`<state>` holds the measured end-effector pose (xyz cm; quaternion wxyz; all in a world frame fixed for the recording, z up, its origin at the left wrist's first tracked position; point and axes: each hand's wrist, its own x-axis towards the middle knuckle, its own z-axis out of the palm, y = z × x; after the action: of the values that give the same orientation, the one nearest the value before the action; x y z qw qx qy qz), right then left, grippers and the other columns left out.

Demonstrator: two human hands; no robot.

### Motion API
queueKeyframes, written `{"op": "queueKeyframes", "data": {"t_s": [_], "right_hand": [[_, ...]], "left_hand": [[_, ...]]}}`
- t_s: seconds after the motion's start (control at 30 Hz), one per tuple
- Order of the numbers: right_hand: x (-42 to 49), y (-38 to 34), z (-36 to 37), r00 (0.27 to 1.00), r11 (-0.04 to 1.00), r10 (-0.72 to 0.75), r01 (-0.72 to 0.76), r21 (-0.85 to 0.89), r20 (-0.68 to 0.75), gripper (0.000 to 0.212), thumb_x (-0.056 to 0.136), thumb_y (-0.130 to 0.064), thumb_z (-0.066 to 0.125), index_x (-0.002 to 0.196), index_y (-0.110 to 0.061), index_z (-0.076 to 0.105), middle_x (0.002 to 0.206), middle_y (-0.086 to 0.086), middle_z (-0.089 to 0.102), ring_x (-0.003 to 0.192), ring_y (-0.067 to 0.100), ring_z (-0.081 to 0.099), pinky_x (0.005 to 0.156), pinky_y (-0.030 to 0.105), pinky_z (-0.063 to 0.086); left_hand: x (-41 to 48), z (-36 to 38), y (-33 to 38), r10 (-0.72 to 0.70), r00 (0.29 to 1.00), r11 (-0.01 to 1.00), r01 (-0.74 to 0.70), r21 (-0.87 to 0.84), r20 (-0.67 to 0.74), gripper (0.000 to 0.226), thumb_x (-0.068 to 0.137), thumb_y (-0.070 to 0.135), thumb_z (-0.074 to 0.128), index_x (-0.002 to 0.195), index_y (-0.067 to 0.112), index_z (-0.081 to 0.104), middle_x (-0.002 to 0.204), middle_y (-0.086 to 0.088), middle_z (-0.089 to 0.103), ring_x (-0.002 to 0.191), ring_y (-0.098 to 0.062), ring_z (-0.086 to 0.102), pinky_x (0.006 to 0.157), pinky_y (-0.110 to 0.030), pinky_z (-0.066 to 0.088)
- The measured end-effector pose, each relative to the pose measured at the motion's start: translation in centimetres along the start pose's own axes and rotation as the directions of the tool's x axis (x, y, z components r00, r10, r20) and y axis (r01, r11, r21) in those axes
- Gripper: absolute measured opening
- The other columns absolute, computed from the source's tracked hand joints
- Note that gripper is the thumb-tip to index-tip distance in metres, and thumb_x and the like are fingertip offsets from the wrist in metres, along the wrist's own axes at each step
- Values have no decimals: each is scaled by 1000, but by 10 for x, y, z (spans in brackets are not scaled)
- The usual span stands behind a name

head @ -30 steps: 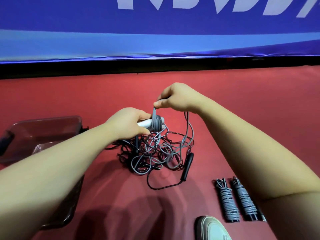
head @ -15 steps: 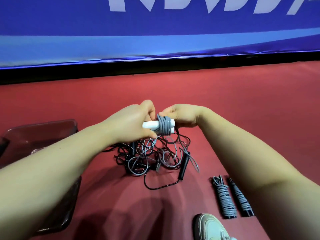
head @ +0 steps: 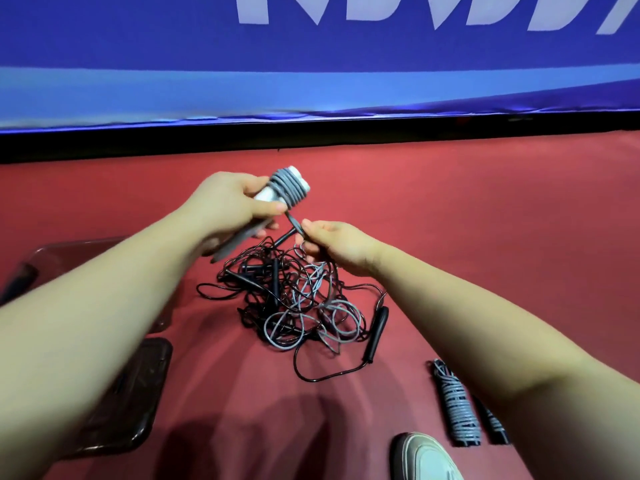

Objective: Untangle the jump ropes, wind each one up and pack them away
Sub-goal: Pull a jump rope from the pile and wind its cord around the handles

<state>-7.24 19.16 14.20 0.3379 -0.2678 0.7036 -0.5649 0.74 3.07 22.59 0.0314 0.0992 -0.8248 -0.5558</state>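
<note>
My left hand (head: 231, 206) grips the white handles (head: 277, 191) of a jump rope, tilted up to the right, with several turns of grey cord (head: 289, 187) wound round their far end. Just below and right of it, my right hand (head: 337, 247) pinches the loose grey cord where it leaves the winding. A tangle of black and grey ropes (head: 300, 306) lies on the red floor under both hands, with a black handle (head: 376, 332) at its right edge. Two wound ropes (head: 457, 408) lie side by side at lower right, partly behind my right forearm.
A dark translucent plastic bin (head: 138, 393) sits at the left, mostly behind my left forearm. The toe of a grey-white shoe (head: 427, 459) shows at the bottom edge. A blue banner (head: 311, 64) with a black base runs along the back of the floor.
My left hand has lifted and tilted the handles up to the right. My right hand has left the winding and dropped below it, now pinching the loose cord. More turns sit on the handles.
</note>
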Motion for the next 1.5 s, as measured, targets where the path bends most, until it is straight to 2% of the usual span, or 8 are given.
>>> {"op": "queueKeyframes", "data": {"t_s": [0.2,0.33,0.43,0.63,0.73,1.0,1.37,1.5], "right_hand": [[-7,25,-13,992,897,115,-126,-423,-52,29,99,-23,45,71,-19,44,62,-6,37,54,7,34,53,20,34],[0,39,-55,930,423,228,-362,-831,-289,13,96,-27,50,94,-23,62,94,1,62,89,21,59,84,33,40],[-8,52,-78,860,199,-49,-489,-849,-507,25,96,-26,45,116,-30,59,120,2,54,119,24,46,98,37,29],[2,27,-56,924,848,256,-356,-393,-284,42,87,-3,57,128,-8,53,130,12,56,121,27,53,96,25,40],[13,6,-35,956,829,49,-201,-521,-290,50,74,-27,62,124,-32,53,122,-5,61,118,16,54,107,38,35],[29,-3,30,866,822,-356,112,-558,-351,24,88,-32,62,103,-14,56,100,5,56,90,13,51,85,27,41],[21,0,11,901,967,-79,-34,-251,-426,24,100,-9,35,105,-13,58,61,-3,50,35,-2,44,40,15,36],[7,5,6,904,872,-246,49,-487,-349,21,99,-27,41,106,-23,60,74,-12,52,63,2,47,63,24,38]], "left_hand": [[13,-46,-30,-151,976,974,120,-193,-154,16,88,3,61,99,14,64,80,-9,63,54,-6,67,45,-18,52],[11,-59,-45,-202,963,959,158,-234,-178,24,86,2,62,109,11,62,81,-10,63,54,-8,67,44,-18,51],[8,-57,-44,-204,969,955,165,-246,-141,24,87,2,60,109,12,61,81,-11,62,53,-8,67,44,-18,51],[13,-33,-26,-189,976,955,157,-251,-111,23,87,2,61,108,12,62,80,-8,64,53,-8,66,48,-21,55],[15,-20,-17,-194,978,953,170,-253,-72,17,87,2,61,101,12,61,78,-9,63,52,-8,66,49,-22,56],[17,-14,-9,-223,974,932,200,-303,-42,7,86,5,63,90,11,63,71,-9,66,55,-11,67,46,-23,54],[17,-32,-11,-195,970,930,136,-342,-145,6,87,3,62,91,7,61,76,-10,64,54,-8,67,46,-20,53],[15,-47,-17,-213,965,921,146,-360,-153,7,89,4,60,87,10,59,78,-10,63,53,-8,67,45,-20,53]]}}
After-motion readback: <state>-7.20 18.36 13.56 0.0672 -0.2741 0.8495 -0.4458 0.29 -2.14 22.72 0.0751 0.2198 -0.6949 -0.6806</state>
